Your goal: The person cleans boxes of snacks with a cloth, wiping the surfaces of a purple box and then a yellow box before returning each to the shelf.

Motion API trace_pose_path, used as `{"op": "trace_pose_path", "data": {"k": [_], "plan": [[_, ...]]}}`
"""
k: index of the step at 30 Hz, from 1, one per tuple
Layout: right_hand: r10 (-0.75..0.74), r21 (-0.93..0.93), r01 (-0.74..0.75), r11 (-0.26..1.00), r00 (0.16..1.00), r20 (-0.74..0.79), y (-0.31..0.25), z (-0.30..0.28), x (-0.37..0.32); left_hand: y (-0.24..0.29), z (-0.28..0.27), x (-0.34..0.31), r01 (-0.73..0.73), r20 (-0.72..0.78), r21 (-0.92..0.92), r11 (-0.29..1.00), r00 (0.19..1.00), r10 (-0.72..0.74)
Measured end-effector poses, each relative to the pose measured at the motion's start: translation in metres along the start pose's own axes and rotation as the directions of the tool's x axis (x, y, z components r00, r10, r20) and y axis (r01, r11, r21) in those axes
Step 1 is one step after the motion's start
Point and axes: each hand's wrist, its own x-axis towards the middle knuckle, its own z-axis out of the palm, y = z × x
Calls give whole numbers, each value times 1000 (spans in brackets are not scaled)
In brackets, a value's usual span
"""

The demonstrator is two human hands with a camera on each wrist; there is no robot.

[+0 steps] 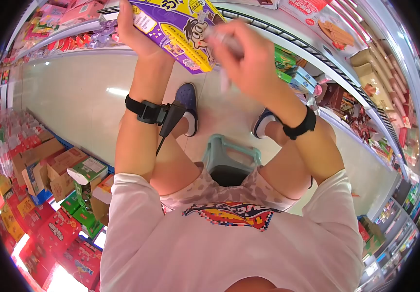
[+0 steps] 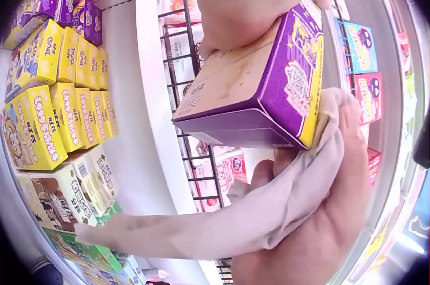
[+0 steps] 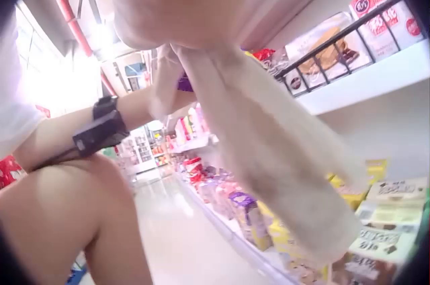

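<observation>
Purple-and-yellow box in one hand, cloth in the other

Lettering that looks like "BAKERS" runs along the purple-and-yellow box (image 1: 175,40), beside a black-haired cartoon figure; its larger characters are cut off at the top of the head view. Below the box, yellow boxes (image 2: 33,127) stand stacked on a shelf, bearing Chinese characters that seem to include 旺仔.

The box is in the left hand (image 1: 134,36), whose fingers are clamped on it from its left side. At the box's right side, the right hand (image 1: 249,61) has its fingers curled round a pale cloth (image 2: 269,214), which touches the box's edge and hangs loosely. Beyond the box runs a black wire rail (image 3: 349,29) with packets behind it.

Some of the left fingers are hidden by the box. The right hand and cloth are blurred in the head view, and in the right wrist view only a purple scrap of the box shows.
</observation>
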Motion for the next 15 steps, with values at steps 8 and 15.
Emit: {"op": "trace_pose_path", "data": {"k": [8, 15], "plan": [[-265, 17, 265, 964, 964, -25, 2, 9, -6, 7, -10, 14, -141, -156, 86, 986, 976, 153], [117, 189, -47, 981, 919, -377, 25, 24, 6, 0, -14, 13, -145, -141, 65, 987, 978, 153]]}}
